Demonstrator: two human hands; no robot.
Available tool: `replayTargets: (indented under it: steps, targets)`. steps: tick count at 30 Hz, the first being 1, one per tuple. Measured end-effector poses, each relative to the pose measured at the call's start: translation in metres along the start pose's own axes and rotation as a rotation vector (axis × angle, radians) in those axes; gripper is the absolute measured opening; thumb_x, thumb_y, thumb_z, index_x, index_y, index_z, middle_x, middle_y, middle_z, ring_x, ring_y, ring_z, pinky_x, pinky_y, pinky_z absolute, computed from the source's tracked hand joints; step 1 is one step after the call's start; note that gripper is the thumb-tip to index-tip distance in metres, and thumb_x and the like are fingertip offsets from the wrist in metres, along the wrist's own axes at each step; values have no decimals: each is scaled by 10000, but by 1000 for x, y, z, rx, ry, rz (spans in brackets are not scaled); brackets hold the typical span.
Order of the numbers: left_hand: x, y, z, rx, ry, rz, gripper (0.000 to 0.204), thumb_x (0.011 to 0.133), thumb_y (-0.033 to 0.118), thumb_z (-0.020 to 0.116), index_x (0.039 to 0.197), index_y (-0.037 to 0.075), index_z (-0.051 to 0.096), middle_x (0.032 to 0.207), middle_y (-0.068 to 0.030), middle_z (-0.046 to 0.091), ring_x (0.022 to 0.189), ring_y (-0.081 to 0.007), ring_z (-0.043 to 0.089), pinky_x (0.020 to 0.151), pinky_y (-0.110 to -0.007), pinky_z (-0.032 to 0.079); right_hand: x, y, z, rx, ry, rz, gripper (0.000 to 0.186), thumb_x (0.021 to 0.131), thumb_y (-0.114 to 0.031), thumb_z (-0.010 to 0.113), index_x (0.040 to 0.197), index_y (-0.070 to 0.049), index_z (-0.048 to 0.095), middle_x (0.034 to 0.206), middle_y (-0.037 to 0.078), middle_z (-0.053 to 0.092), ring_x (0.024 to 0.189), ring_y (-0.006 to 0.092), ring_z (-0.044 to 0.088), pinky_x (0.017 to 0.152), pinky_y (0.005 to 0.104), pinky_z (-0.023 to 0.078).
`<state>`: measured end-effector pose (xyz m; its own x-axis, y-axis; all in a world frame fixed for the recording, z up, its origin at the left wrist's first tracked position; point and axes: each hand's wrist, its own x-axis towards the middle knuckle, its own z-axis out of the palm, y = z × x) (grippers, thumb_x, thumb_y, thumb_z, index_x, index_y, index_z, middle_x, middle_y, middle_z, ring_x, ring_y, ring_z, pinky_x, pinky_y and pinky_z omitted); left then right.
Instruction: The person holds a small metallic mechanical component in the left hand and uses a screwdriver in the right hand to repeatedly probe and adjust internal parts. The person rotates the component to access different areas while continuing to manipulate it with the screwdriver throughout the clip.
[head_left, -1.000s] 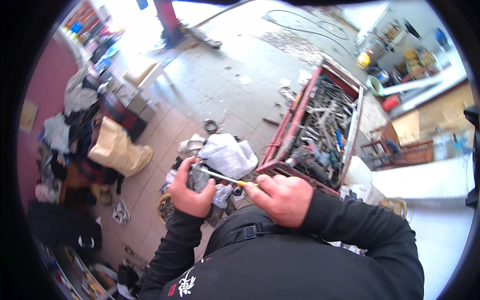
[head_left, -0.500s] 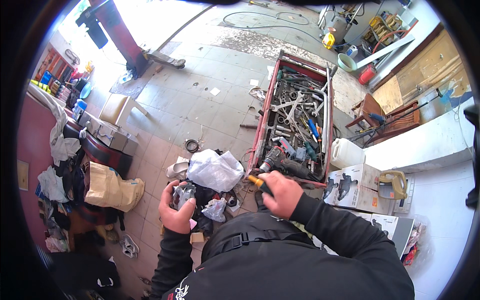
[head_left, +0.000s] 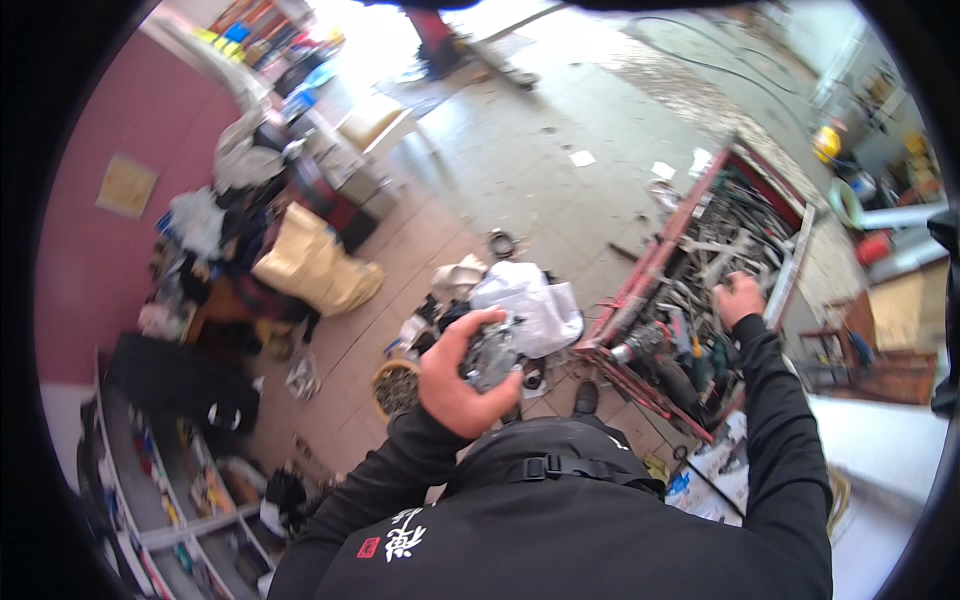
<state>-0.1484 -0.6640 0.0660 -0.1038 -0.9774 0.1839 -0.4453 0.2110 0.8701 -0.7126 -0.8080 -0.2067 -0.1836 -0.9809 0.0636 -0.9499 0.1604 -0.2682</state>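
My left hand (head_left: pixel 462 378) is curled round a silver-grey part (head_left: pixel 492 362) that looks like metal, its thumb and fingers gripping the sides; blur hides what kind it is. Out to the right, my right hand (head_left: pixel 738 298) is down among the tools in a red metal tool tray (head_left: pixel 640 285). Its fingers look curled, and motion blur hides what is in them. Spanners (head_left: pixel 722 258) lie around that hand. A power drill (head_left: pixel 645 345) rests at the tray's near end.
White plastic wrapping (head_left: pixel 525 305) lies on the floor before me, beside a tub of small metal pieces (head_left: pixel 396 388). A black ring (head_left: pixel 501 242) is beyond it. To the left stand a tan sack (head_left: pixel 318 265) and a grey compartment shelf (head_left: pixel 150 540).
My right hand has gone from in front of me, where it held a yellow-and-black-handled tool, out to the tray. The view has swung left. My left hand still grips the grey part.
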Motion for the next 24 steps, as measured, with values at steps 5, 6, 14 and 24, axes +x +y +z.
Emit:
replayTargets:
  steps: [5, 6, 14, 24]
  targets:
    - [11, 22, 23, 31, 97, -35, 730, 802, 54, 886, 1492, 1, 651, 1355, -175, 779, 1183, -270, 794, 1059, -366, 601, 229, 71, 53, 381, -94, 358, 506, 990, -448, 821, 1259, -20, 795, 993, 158, 833, 810, 299, 798, 815, 498, 668]
    - [12, 24, 27, 35, 113, -55, 754, 786, 67, 900, 1494, -1, 650, 1377, -175, 777, 1217, -286, 784, 1085, -382, 579, 254, 81, 60, 591, -113, 558, 529, 1020, -470, 805, 1317, -34, 765, 906, 111, 784, 648, 251, 728, 586, 464, 634]
    - [9, 29, 35, 297, 133, -72, 779, 776, 51, 896, 1505, -18, 630, 1453, -227, 754, 1420, -372, 715, 1269, -478, 457, 358, 106, 106, 895, -164, 870, 688, 1013, -581, 793, 1439, -48, 709, 1208, 158, 754, 920, 287, 755, 656, 445, 620]
    - [16, 23, 37, 302, 136, -111, 794, 793, 42, 887, 1535, -15, 607, 1473, -221, 737, 1454, -366, 695, 1267, -473, 450, 377, 167, 128, 80, -216, 419, 308, 1023, -238, 840, 1296, -104, 792, 1219, 186, 827, 948, 352, 804, 842, 492, 629]
